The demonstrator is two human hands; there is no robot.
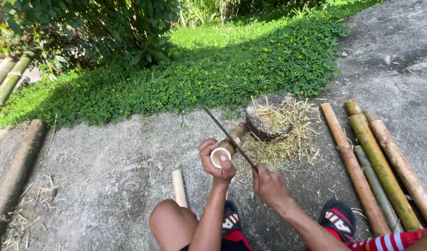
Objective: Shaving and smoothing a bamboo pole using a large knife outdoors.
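Concrete ground [106, 176], grey, rough and sunlit, fills the lower part of the view, bordered at the back by a bed of low green plants with small yellow flowers [213, 69] and darker shrubs behind it. At the far left a weathered brown bamboo pole [16, 176] lies along the edge of the concrete, its lower end cut off by the frame, and greener poles above it vanish under leaves. A short pale cut stick [178, 187] lies on the ground just beside the person's bare knee.

The left hand [216, 162] is wrapped around the near end of a short tan bamboo tube with a pale hollow end [221, 153], thumb pressed on its rim; the tube's far end rests on a round dark wooden block [264, 118]. The right hand [268, 185] is closed tight on the handle of a long thin dark blade [227, 135], which crosses just over the tube; the handle itself is hidden in the fist. Straw-coloured shavings [283, 139] cover the block and the ground around it.

At the right, a row of long brown and green bamboo poles [376, 172] lies side by side, their near ends hidden behind a black and red sandal [339, 216] and a striped red sleeve.
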